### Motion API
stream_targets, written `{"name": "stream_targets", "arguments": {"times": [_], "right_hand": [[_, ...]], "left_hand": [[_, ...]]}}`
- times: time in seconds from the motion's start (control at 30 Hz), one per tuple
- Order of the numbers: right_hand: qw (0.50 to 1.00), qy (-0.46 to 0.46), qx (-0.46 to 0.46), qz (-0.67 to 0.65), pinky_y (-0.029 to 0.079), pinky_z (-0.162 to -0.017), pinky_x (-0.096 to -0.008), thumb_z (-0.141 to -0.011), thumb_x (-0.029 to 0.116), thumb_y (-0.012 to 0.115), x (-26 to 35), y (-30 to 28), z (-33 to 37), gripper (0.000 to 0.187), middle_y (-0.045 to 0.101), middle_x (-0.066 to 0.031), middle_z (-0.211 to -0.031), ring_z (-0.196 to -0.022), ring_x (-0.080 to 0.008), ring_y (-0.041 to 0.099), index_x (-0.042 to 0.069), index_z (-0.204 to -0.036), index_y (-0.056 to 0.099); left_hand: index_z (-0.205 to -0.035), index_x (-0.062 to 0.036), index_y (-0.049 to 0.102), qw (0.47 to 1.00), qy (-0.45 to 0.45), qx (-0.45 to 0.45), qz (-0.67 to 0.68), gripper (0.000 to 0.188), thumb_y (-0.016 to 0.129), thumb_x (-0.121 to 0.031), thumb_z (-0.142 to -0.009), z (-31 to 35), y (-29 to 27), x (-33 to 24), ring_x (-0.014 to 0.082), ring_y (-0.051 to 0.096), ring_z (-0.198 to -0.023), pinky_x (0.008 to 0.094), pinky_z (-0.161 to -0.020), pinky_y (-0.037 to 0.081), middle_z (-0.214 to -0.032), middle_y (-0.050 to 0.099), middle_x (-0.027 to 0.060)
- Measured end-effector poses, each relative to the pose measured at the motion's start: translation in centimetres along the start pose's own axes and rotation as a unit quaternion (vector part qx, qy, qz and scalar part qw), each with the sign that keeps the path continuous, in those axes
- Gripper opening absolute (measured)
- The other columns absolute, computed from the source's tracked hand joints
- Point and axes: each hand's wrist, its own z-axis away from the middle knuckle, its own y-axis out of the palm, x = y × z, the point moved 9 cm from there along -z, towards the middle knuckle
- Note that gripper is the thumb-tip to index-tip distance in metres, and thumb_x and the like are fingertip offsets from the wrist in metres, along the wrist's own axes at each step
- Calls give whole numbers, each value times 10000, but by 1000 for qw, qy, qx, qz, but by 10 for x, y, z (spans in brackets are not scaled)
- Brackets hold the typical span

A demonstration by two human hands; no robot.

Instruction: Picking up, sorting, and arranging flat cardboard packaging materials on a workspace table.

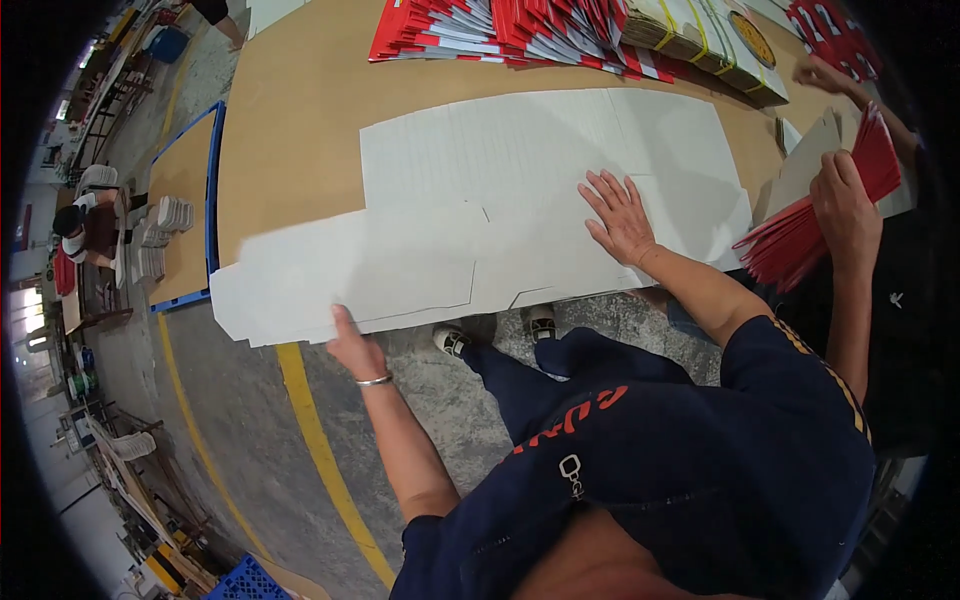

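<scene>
A large white cardboard sheet (540,240) with cut slots and stepped edges lies over the tan table in front of me. My left hand (357,350), with a bracelet at the wrist, grips its near left edge. The thumb rests on top and the fingers are hidden underneath. Palm down on the right part of the sheet, my right hand (622,222) has its fingers spread and holds nothing. The sheet's near edge juts out past the table over the floor.
Stacks of red and white folded pieces (500,30) sit at the far side, beside a yellow-strapped bundle (690,40). Close on my right, a co-worker's hand (848,210) holds a red sheaf (785,245). A blue-edged board (185,200) stands left of the tan table (290,150).
</scene>
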Motion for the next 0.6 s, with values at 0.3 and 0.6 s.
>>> {"name": "stream_targets", "arguments": {"times": [0.3,0.6], "right_hand": [[1000,-6,-1,-13,79,-1114,-488,-885,328,468,0,-1,-3,567,239,-65,-1472,-1372,-263,167,170,-1404,305],[999,-31,-2,-14,97,-1105,-490,-847,278,514,10,-1,-8,590,255,-70,-1468,-1367,-270,193,160,-1395,327]], "left_hand": [[-806,160,617,932,238,-82,-260,305,627,-141,-856,19,13,-31,162,600,-667,323,-609,468,-731,661,122],[-969,140,591,995,-28,-73,69,322,657,-145,-835,-21,-31,22,176,599,-819,317,-729,486,-959,650,126]]}}
